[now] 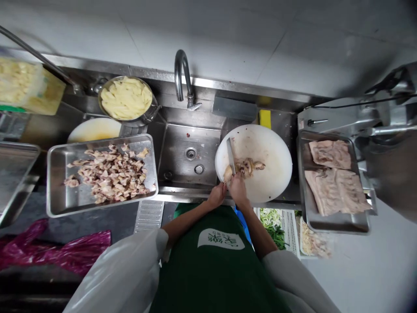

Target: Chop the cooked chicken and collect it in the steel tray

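A round white cutting board [270, 148] rests on the steel counter right of the sink. A small pile of pale meat [249, 166] lies on it near its front left. My right hand [238, 189] is closed round the handle of a knife [230, 155], whose blade points away from me just left of the meat. My left hand [216, 196] is at the board's front-left edge with its fingers curled against a pale piece of meat [227, 174] beside the blade.
Left of the steel sink basin [190, 152] and its tap [182, 76], a metal tray [57, 182] holds chopped meat. A pot of pale strips [126, 98] stands behind it. On the right, a tray [339, 221] holds large meat slabs. Greens [273, 224] lie below the counter.
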A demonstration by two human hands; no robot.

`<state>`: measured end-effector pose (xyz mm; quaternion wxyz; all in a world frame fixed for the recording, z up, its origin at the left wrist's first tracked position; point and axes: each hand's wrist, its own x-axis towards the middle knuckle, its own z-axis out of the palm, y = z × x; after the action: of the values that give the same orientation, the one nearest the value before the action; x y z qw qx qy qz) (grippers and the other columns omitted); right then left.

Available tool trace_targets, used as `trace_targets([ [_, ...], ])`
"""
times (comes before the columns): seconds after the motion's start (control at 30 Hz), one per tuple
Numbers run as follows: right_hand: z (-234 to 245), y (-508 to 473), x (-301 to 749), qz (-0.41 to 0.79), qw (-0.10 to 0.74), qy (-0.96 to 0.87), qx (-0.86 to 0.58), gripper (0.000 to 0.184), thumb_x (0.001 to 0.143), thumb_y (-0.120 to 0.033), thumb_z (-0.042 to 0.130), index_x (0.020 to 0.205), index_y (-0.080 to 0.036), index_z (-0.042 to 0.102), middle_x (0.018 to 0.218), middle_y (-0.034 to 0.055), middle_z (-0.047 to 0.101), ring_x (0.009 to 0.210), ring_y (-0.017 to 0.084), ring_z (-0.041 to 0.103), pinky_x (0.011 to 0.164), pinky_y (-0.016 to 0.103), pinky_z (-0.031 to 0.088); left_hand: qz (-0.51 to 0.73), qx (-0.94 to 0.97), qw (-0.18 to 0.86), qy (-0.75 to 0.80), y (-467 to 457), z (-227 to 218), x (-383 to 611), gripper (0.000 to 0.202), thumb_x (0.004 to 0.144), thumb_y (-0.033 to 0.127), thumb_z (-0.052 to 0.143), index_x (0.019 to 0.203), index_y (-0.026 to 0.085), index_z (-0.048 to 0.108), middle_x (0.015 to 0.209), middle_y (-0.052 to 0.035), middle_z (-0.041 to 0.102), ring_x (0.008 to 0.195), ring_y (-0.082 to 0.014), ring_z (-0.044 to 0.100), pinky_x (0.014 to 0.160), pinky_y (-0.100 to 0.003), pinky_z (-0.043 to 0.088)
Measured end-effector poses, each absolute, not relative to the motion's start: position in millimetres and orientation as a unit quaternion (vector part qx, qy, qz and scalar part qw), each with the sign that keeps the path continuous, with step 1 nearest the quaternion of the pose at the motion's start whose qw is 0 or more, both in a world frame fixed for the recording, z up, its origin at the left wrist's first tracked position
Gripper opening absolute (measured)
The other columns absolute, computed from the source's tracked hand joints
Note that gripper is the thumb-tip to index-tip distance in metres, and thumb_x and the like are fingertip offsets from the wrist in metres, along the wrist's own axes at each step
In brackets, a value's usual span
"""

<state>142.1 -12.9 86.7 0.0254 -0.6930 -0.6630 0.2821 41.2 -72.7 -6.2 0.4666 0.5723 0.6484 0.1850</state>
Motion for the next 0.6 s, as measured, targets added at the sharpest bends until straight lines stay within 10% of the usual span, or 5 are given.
trace_targets([
  [0.23, 61.2, 15.1, 189.8, 0.288, 0.028, -0.674, -0.679, 0.042, 0.096, -0.025, 0.04, 0.129, -0.003, 0.055, 0.114, 0.0245, 0.069, 0.106, 0.033, 0.065, 0.089, 0.043, 0.051, 0.172, 0.581, 0.471, 0.641, -70.3, -8.0, 37.3, 0.036, 0.106, 0.032, 0.03, 0.113, 0.013, 0.059, 0.093, -0.014, 0.074, 0.087, -0.0234, 0.071, 0.084, -0.035, 0.052],
  [0.6, 85.7, -30.1, 135.0, 0.238, -0.037, -0.674, -0.698, 0.037, 0.103, -0.025, 0.033, 0.119, -0.003, 0.057, 0.083, 0.0185, 0.073, 0.075, 0.029, 0.071, 0.065, 0.032, 0.048, 0.172, 0.583, 0.474, 0.638, -69.0, -8.3, 37.0, 0.036, 0.106, 0.033, 0.031, 0.111, 0.013, 0.06, 0.096, -0.0141, 0.073, 0.088, -0.0248, 0.072, 0.084, -0.037, 0.053],
])
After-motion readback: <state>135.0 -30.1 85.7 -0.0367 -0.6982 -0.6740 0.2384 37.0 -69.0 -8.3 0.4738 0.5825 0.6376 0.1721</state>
